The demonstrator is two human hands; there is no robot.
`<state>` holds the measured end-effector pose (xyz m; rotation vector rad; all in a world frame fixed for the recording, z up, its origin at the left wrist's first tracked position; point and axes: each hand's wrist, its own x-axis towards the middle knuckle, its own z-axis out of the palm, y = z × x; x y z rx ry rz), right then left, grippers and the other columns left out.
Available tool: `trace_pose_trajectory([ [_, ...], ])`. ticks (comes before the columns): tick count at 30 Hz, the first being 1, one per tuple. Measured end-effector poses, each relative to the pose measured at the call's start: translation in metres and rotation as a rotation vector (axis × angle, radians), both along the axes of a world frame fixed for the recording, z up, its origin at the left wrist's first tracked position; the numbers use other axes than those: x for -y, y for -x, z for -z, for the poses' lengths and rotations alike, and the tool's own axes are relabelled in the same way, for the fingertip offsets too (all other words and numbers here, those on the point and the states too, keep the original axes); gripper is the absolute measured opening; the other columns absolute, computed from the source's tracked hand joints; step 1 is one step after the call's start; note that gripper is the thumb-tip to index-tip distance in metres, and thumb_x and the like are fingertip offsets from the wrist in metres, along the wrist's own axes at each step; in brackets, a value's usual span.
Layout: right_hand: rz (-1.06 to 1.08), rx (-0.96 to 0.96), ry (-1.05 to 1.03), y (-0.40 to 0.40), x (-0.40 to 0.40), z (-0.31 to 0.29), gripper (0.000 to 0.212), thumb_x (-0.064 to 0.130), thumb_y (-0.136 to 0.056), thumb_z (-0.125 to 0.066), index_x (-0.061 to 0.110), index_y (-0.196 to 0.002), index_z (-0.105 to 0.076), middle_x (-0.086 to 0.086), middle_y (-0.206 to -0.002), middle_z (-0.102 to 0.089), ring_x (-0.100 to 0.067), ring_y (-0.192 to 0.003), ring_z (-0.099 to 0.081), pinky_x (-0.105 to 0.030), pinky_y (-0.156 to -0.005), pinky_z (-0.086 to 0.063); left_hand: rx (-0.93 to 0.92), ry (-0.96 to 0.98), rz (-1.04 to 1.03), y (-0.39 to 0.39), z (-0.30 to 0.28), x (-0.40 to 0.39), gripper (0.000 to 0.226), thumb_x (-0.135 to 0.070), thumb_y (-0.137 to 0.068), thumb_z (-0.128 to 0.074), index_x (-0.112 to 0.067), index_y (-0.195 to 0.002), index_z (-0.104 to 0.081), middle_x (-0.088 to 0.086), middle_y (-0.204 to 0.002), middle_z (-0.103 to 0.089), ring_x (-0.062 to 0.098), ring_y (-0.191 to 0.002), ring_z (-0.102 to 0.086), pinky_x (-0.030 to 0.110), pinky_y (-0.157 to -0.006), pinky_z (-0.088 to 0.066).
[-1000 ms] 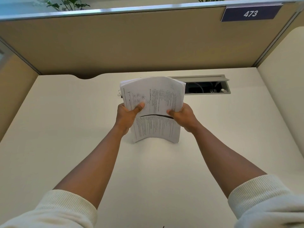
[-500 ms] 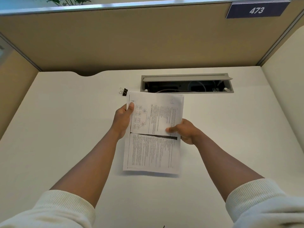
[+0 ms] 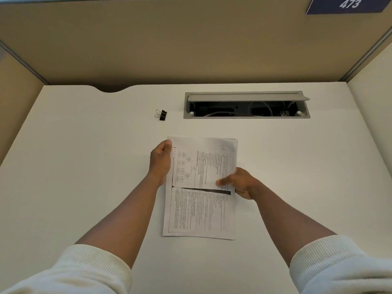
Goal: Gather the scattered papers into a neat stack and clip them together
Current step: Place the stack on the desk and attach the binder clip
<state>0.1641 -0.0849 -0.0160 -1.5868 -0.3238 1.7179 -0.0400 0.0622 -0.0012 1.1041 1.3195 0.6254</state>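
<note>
**Papers brought down flat on the desk**

A second before, I had the stack of papers (image 3: 201, 187) standing on its lower edge, bowed between my hands; by this moment it had come down and lay flat on the white desk (image 3: 84, 166), long side running away from me, its edges nearly squared, with a sliver of a lower sheet showing along the top and left.

My left hand (image 3: 160, 161) gripped the stack's left edge near the far corner, fingers curled against the side, thumb at the corner. My right hand (image 3: 240, 183) pinched the right edge about midway, thumb pressed on the printed top sheet, the other fingers tucked beneath or beside it; I could not tell which.

The black binder clip (image 3: 161, 115) sat untouched on the desk beyond the stack, up and to the left, well apart from my hands. To its right the grey cable tray (image 3: 246, 105) stood open with cords inside. A tan partition (image 3: 169, 43) rose behind the desk, carrying a blue plate (image 3: 347, 5) numbered 473.
</note>
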Motion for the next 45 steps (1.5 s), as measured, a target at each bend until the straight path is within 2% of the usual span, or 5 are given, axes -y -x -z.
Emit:
trace_pose_trajectory([
  [10, 0.168, 0.270, -0.066, -0.018, -0.038, 0.001, 0.030, 0.008, -0.082, -0.074, 0.011, -0.109, -0.063, -0.007, -0.106, -0.072, -0.022, -0.092, -0.071, -0.036, -0.073, -0.060, -0.112, 0.021, -0.002, 0.003, 0.029, -0.012, 0.045, -0.037, -0.104, -0.045, 0.005, -0.094, -0.055, 0.007, -0.084, -0.051, 0.021, -0.077, -0.044, 0.034, -0.070, -0.038],
  [22, 0.078, 1.082, -0.138, -0.011, -0.144, 0.017, 0.026, 0.023, -0.085, -0.066, 0.011, -0.108, -0.062, -0.004, -0.113, -0.063, -0.023, -0.104, -0.060, -0.034, -0.087, -0.050, -0.176, 0.013, 0.019, 0.000, 0.056, -0.027, 0.042, -0.034, -0.105, -0.045, 0.002, -0.095, -0.064, 0.007, -0.083, -0.056, 0.018, -0.077, -0.049, 0.030, -0.069, -0.042],
  [32, -0.142, 1.087, -0.381, 0.059, -0.226, 0.020, 0.021, 0.011, -0.084, -0.062, 0.011, -0.105, -0.063, -0.003, -0.114, -0.061, -0.018, -0.093, -0.058, -0.040, -0.083, -0.053, -0.202, -0.067, 0.036, 0.000, 0.067, -0.033, 0.034, -0.030, -0.100, -0.049, -0.007, -0.078, -0.060, 0.005, -0.077, -0.053, 0.016, -0.073, -0.047, 0.030, -0.069, -0.040],
  [41, -0.593, 1.235, -0.417, 0.093, -0.279, 0.014, 0.068, 0.010, -0.086, -0.054, 0.019, -0.150, -0.029, 0.002, -0.161, -0.016, -0.027, -0.140, -0.021, -0.036, -0.095, -0.043, -0.233, -0.126, 0.050, 0.001, 0.070, -0.031, 0.045, -0.030, -0.103, -0.045, 0.004, -0.074, -0.053, 0.024, -0.068, -0.055, 0.022, -0.060, -0.045, 0.031, -0.059, -0.034],
  [45, -0.713, 1.249, -0.425, 0.102, -0.297, 0.016, 0.062, 0.016, -0.090, -0.051, 0.019, -0.149, -0.033, 0.002, -0.159, -0.023, -0.027, -0.143, -0.018, -0.039, -0.103, -0.041, -0.218, -0.141, 0.052, 0.005, 0.072, -0.034, 0.044, -0.029, -0.102, -0.047, 0.006, -0.078, -0.058, 0.028, -0.076, -0.060, 0.020, -0.063, -0.046, 0.030, -0.061, -0.037],
])
